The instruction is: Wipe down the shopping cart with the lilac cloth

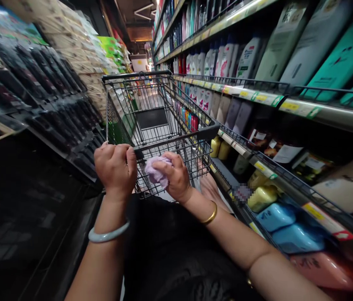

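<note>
A black wire shopping cart [151, 118] stands straight in front of me, its handle bar [176, 140] running across the near end. My left hand [115, 169] is closed in a fist around the left end of that bar. A crumpled pale purple cloth [158, 171] is bunched in my right hand [178, 175], with the fingers curled over it. This hand is just below the bar, over the near part of the cart's basket. I cannot see whether the cloth touches the wires.
Shelves on the right carry shampoo bottles [248, 56], large teal bottles [341, 62] and blue bottles [298, 236] lower down. Their wire-railed edge [267, 98] runs close along the cart. Packaged dark goods [47, 79] hang on the left. The aisle floor [151, 100] stretches ahead.
</note>
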Motion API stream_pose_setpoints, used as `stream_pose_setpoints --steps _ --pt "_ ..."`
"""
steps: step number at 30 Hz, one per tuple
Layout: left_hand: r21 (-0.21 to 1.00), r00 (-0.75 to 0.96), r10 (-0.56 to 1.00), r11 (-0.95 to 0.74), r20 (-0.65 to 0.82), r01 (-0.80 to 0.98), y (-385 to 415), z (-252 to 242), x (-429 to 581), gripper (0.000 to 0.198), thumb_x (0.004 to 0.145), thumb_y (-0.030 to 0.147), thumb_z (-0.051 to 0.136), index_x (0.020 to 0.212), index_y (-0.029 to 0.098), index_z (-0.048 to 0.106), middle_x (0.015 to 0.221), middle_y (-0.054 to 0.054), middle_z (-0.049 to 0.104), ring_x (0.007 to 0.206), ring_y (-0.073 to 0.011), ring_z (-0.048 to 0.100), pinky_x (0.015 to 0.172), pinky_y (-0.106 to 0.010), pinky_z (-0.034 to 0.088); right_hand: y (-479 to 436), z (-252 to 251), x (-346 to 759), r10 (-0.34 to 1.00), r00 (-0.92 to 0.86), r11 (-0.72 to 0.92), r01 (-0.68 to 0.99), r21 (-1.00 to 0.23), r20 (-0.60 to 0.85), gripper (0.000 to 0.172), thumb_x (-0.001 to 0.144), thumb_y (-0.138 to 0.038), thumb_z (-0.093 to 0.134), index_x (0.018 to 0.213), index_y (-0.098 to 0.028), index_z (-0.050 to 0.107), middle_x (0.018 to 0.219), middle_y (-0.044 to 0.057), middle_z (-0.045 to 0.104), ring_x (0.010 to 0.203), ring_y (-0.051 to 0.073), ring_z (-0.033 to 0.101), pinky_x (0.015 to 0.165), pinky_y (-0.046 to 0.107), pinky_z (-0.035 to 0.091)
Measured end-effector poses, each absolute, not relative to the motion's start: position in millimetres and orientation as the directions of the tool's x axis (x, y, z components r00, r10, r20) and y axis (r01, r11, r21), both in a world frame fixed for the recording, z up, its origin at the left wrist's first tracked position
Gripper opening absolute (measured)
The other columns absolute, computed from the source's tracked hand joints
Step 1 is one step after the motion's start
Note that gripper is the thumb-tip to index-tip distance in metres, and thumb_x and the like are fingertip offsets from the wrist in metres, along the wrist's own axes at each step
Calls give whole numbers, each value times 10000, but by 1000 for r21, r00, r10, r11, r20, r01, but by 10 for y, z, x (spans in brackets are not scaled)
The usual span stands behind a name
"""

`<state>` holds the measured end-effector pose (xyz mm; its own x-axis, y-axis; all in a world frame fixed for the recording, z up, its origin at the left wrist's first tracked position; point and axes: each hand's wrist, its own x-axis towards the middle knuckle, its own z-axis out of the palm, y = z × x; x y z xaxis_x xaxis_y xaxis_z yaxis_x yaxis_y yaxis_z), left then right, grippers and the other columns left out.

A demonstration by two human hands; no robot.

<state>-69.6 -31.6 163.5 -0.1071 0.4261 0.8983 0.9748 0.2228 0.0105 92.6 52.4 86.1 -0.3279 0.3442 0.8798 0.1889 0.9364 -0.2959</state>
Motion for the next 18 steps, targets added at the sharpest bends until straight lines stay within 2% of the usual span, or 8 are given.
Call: stream_pose_setpoints --steps 5,7,11,14,18 --pt "30 -122 431 214 894 976 -309 1637 -666 372 1024 408 375 918 202 667 852 -89 627 930 -267 556 1042 -454 390 530 499 950 269 -390 959 196 -206 881 206 946 -254 630 1093 -311 763 1201 79 620 1047 197 578 870 322 583" --pt "31 -124 439 214 890 976 -312 1641 -664 370 1022 405 377 921 204 670 855 -86 630 931 -269 557 1046 -454 389 497 396 983 268 -419 961 184 -208 868 195 932 -240 645 1077 -294 763 1175 77 626 1013 184 590 852 308 591" --pt "5 -104 438 221 893 975 -329 1653 -664 347 1021 374 385 921 210 674 857 -78 641 911 -263 563 1048 -440 390 485 726 1035 324 -292 946 121 -301 900 196 942 -265 635 1106 -267 741 1207 82 586 1081 184 603 916 325 586" --pt "-19 -76 425 217 902 976 -341 1659 -661 325 1018 355 401 930 207 677 847 -76 645 899 -260 562 1056 -428 393 528 1029 1018 328 -199 944 102 -313 924 206 954 -274 620 1129 -272 729 1229 77 563 1141 194 591 970 346 567" --pt "-5 -90 435 211 896 977 -349 1663 -655 316 1014 356 413 926 210 678 848 -81 650 898 -266 564 1066 -444 397 539 826 961 297 -255 948 195 -252 920 181 933 -280 655 1085 -290 752 1205 81 591 1072 199 584 890 331 577"
